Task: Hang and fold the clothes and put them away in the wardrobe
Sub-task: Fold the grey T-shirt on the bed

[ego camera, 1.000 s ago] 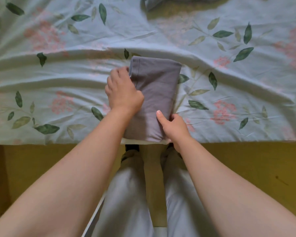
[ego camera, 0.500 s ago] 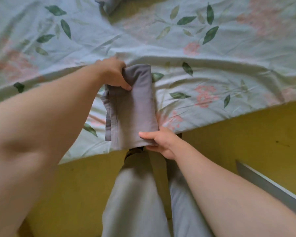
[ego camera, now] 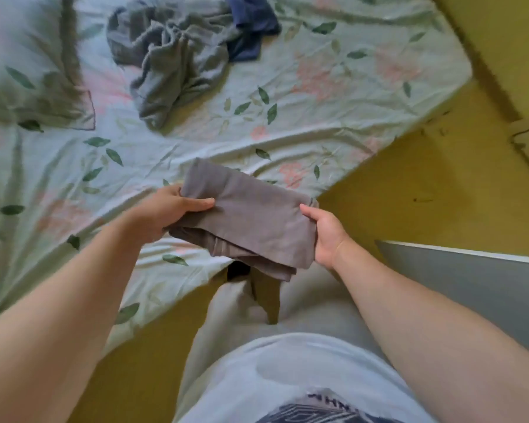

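A folded grey-brown garment is held in the air just off the bed's near edge, above my legs. My left hand grips its left end, thumb on top and fingers underneath. My right hand holds its right end the same way, thumb over the upper corner. Loose layers of the fold hang a little below on the near side. Farther back on the bed lie a crumpled grey garment and a dark blue one, both unfolded.
The bed wears a pale green sheet with leaves and pink flowers, and a pillow lies at the left. Yellow floor runs to the right of the bed. A grey panel with a white edge stands at my right.
Both hands have lifted the folded garment off the bed and turned it sideways. My view has swung right, and the unfolded clothes at the back have come into sight.
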{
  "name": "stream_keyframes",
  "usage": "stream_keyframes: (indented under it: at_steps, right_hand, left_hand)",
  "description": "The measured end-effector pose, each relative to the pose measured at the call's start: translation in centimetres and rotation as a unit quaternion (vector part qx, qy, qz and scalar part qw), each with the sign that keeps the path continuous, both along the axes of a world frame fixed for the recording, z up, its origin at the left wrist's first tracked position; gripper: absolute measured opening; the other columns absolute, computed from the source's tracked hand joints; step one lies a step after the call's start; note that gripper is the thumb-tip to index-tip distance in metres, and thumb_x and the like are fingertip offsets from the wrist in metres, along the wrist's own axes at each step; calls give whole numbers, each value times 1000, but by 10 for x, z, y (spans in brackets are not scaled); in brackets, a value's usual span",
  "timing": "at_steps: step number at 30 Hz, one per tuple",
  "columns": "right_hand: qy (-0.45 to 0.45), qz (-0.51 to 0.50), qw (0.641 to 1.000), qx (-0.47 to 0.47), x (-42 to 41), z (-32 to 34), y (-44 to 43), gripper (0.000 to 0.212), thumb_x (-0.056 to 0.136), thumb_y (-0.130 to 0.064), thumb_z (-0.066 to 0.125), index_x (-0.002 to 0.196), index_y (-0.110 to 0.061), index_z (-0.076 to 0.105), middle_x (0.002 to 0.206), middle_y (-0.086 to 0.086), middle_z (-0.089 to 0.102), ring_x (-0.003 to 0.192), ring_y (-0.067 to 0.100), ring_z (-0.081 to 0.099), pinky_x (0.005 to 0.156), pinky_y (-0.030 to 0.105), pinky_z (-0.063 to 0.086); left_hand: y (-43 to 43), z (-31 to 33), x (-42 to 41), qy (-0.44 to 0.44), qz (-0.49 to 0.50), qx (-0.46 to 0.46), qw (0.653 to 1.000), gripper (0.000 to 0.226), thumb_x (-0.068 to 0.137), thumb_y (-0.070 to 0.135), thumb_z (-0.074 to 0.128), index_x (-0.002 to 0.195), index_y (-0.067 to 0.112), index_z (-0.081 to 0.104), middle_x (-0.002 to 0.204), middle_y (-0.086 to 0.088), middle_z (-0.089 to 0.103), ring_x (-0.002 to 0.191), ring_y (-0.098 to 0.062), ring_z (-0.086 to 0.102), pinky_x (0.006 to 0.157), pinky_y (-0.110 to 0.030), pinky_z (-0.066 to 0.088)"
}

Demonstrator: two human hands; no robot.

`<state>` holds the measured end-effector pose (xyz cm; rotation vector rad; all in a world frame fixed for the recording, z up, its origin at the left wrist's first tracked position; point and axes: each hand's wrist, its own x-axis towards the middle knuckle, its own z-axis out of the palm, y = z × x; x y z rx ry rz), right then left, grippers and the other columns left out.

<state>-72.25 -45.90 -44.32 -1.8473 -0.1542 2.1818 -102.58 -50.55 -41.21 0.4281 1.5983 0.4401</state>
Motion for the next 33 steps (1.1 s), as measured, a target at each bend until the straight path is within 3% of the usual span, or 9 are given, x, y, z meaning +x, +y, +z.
stream_keyframes:
  at_steps: [4, 7, 12, 17, 20, 24, 30, 31, 33]
  right_hand:
    - [17, -40, 997, 64, 33, 76, 8, 46, 93, -50, 65, 120, -12, 73, 116, 14, 74, 103, 34, 73, 79, 45, 61]
    - [54, -59, 992, 102, 69, 122, -7, 43, 88, -47, 73, 112, -11, 79, 122, 14, 72, 111, 32, 70, 88, 44, 59]
    - [91, -133, 975, 150, 140, 190, -58, 48, 86, -46, 76, 122, -15, 74, 133, 13, 66, 122, 29, 64, 100, 43, 53]
    - [7, -246, 940, 237, 221, 269, -118, 57, 85, -36, 77, 132, -6, 66, 131, 16, 67, 125, 32, 62, 113, 49, 43]
    - [-76, -300, 905, 293, 271, 325, -164, 46, 93, -30, 70, 130, -3, 66, 129, 19, 67, 125, 35, 61, 112, 53, 42]
    - [-178, -396, 829, 354, 318, 406, -238, 24, 89, -18, 73, 107, -2, 77, 110, 22, 74, 89, 31, 76, 72, 41, 63]
    - [-385, -477, 703, 360, 339, 511, -342, 38, 73, -33, 85, 105, -15, 77, 115, 22, 72, 119, 51, 60, 111, 69, 29]
    - [-402, -485, 684, 367, 341, 525, -358, 37, 74, -34, 86, 105, -16, 77, 114, 22, 73, 118, 51, 60, 111, 70, 30]
    - [-440, -503, 643, 374, 341, 553, -387, 44, 70, -37, 89, 106, -15, 76, 117, 26, 70, 120, 57, 56, 106, 70, 31]
  left_hand:
    - [19, 81, 48, -60, 44, 53, 996, 41, 76, 26, 83, 110, 6, 71, 101, -17, 77, 82, -29, 76, 63, -34, 59]
    - [48, 130, 85, -88, 12, 90, 992, 30, 84, 23, 79, 106, 6, 69, 93, -16, 77, 73, -26, 75, 57, -30, 58]
    - [86, 201, 161, -110, -109, 123, 980, 30, 87, 33, 75, 93, 4, 71, 82, -16, 75, 61, -24, 72, 50, -25, 56]
    - [101, 266, 280, -147, -243, 137, 949, 26, 90, 28, 71, 90, 2, 71, 80, -16, 72, 61, -28, 65, 51, -28, 48]
    - [95, 315, 363, -199, -339, 146, 908, 27, 88, 25, 70, 97, 0, 70, 84, -17, 74, 64, -30, 70, 47, -27, 52]
    - [67, 379, 462, -271, -447, 154, 838, 41, 78, 23, 71, 107, -5, 71, 105, -25, 74, 83, -36, 76, 58, -37, 62]
    - [8, 480, 589, -356, -585, 193, 702, 45, 76, 26, 75, 112, -2, 74, 119, -24, 70, 112, -44, 67, 107, -52, 47]
    - [-4, 499, 607, -360, -603, 208, 681, 49, 74, 26, 75, 112, -6, 72, 115, -24, 71, 109, -44, 68, 102, -48, 49]
    - [-30, 537, 637, -380, -641, 233, 625, 39, 77, 26, 71, 99, -6, 71, 93, -20, 72, 75, -35, 71, 63, -34, 55]
